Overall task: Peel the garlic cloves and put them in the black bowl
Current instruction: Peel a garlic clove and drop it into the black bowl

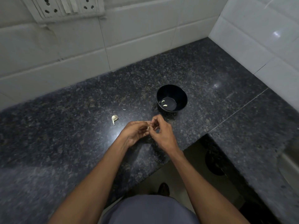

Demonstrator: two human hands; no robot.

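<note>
Both hands meet above the counter [64, 126]; left hand [135, 132] and right hand [160, 131] pinch one garlic clove [147, 127]. Black bowl [182, 96] just beyond holds two peeled cloves [164, 103]. Unpeeled clove [114, 118] lies left.

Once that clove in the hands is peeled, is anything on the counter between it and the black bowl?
Nothing visible. The clove is pinched between the left hand and right hand, and the bowl sits just beyond them, open-topped, with bare counter between. The unpeeled clove lies off to the left.
</note>
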